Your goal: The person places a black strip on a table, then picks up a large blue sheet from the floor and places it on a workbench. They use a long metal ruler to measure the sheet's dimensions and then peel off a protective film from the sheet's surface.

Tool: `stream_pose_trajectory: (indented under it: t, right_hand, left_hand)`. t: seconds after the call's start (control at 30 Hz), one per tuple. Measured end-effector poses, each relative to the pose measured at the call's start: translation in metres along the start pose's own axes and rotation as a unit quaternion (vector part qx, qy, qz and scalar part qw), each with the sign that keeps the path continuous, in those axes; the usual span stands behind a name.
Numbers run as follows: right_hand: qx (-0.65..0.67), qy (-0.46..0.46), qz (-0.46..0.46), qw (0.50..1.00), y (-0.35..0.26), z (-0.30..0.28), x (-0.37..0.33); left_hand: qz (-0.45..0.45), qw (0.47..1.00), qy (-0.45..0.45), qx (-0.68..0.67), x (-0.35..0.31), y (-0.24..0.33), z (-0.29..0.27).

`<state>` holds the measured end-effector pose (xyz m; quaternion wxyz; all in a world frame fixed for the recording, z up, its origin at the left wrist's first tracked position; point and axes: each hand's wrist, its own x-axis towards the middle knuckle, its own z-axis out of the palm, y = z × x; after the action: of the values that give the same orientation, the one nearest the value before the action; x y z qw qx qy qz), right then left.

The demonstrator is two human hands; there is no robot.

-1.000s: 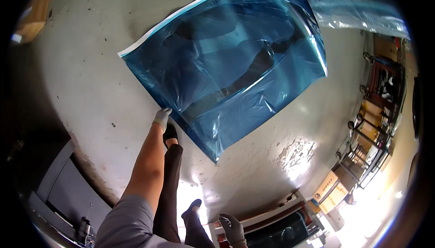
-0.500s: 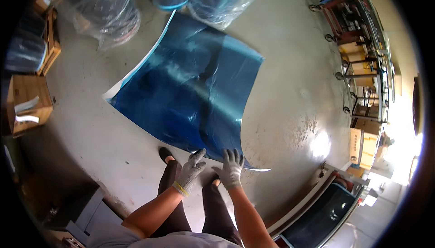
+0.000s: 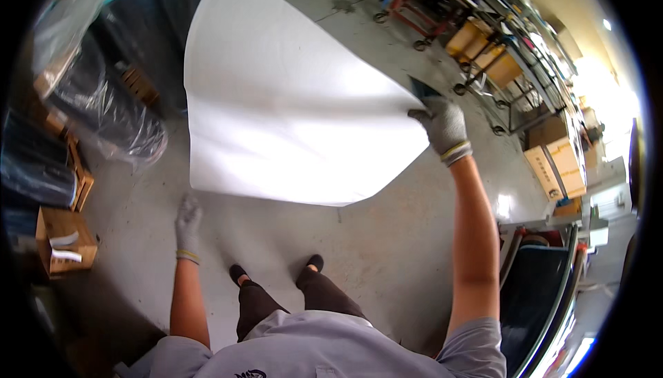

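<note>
Right hand (image 3: 444, 126) is pinching the edge of a large white sheet (image 3: 290, 102), which is hiding the floor behind it. Left hand (image 3: 188, 220) is hanging spread and empty. Brown cartons (image 3: 556, 167) are sitting at right, labels unreadable.

There is one view, from a fisheye camera on the person's head, looking steeply down the front of the body at the concrete floor (image 3: 387, 240) and the two shoes. It sits close above the shoulders, so both forearms rise from the lower edge. Straight shelving (image 3: 511, 46) bends along the upper-right rim.
</note>
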<state>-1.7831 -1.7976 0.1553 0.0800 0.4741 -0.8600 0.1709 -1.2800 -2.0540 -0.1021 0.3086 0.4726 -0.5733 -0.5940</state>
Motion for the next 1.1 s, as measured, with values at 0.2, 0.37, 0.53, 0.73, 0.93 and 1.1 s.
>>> stream_pose_trajectory:
  t: [0.2, 0.37, 0.53, 0.73, 0.93, 1.1]
  right_hand:
    - [-0.084, 0.093, -0.050, 0.991, 0.144, -0.143, -0.015]
    - [-0.168, 0.054, -0.043, 0.983, 0.232, -0.242, -0.037]
    - [-0.246, 0.056, -0.058, 0.966, 0.314, -0.297, -0.068]
    - [-0.448, -0.012, 0.085, 0.890, 0.457, -0.302, -0.068]
    - [-0.525, 0.035, 0.179, 0.831, 0.635, -0.326, -0.072]
    - [-0.539, 0.014, 0.306, 0.784, 0.772, -0.348, -0.109]
  left_hand:
    - [-0.006, 0.998, -0.034, 0.044, 0.070, 0.053, 0.125]
    - [0.027, 0.991, -0.120, 0.046, 0.110, 0.112, 0.276]
    - [0.014, 0.940, -0.341, 0.021, 0.135, 0.124, 0.418]
    - [-0.043, 0.844, -0.535, 0.009, 0.024, 0.084, 0.626]
    - [-0.151, 0.874, -0.456, -0.073, -0.070, 0.082, 0.821]
    - [-0.221, 0.835, -0.497, -0.081, -0.123, 0.082, 0.947]
